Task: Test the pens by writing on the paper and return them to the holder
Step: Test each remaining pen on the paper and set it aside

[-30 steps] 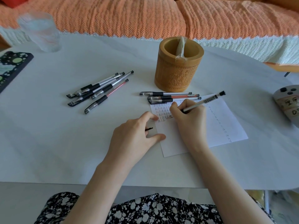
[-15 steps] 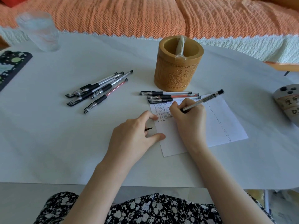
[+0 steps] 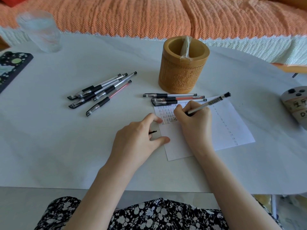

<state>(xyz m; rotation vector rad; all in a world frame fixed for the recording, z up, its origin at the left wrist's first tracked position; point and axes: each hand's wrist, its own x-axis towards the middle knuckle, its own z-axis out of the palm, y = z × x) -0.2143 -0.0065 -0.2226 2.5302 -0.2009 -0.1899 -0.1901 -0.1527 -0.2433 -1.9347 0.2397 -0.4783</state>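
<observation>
My right hand (image 3: 194, 123) grips a clear pen with a black end (image 3: 211, 102), its tip down on the white paper (image 3: 232, 127) among rows of small written marks. My left hand (image 3: 137, 140) rests at the paper's left edge, forefinger and thumb touching it, with a small black piece, apparently the pen's cap (image 3: 153, 132), poking out from under the fingers. Three capped pens (image 3: 174, 98) lie side by side just above the paper. Several more pens (image 3: 99, 92) lie in a loose bunch to the left. The carved bamboo holder (image 3: 181, 77) stands behind the paper with a plastic-wrapped item inside.
A drinking glass (image 3: 39, 32) stands at the back left, and a dark patterned case (image 3: 11, 67) lies at the left edge. A grey rounded object (image 3: 295, 105) sits at the right edge. An orange-covered sofa (image 3: 149, 15) runs behind the white table (image 3: 49, 146).
My right hand has shifted only slightly while the pen stays on the paper. My left hand and the pens on the table have not moved.
</observation>
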